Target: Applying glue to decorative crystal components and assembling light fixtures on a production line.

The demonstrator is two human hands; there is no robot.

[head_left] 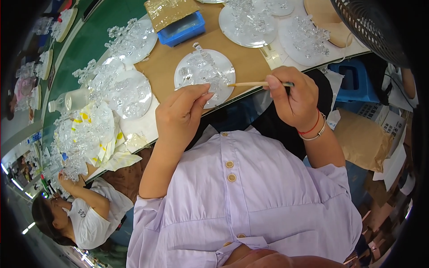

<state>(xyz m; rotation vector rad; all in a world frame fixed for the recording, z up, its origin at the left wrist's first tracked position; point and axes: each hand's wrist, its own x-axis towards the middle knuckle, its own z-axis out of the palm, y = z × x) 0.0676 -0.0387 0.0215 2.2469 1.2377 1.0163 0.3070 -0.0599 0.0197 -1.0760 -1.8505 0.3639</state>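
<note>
A thin wooden stick point(254, 84), lying level, is pinched in the closed right hand point(292, 96), its tip pointed left toward the clear piece point(213, 85) gripped by the nearer left hand point(181, 117).

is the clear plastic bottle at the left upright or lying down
Lying down. The clear plastic bottle rests on its side at the table edge, cap end pointing left, beside the white discs of clear parts.

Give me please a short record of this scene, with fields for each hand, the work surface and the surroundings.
left hand: left hand pinches a small clear piece at the round clear plate
right hand: right hand holds a thin wooden stick, tip toward the piece
surface: brown cardboard sheet under the plate
nearby: blue tray, more plates of clear parts, plastic bottle
others: co-worker at lower left
</note>
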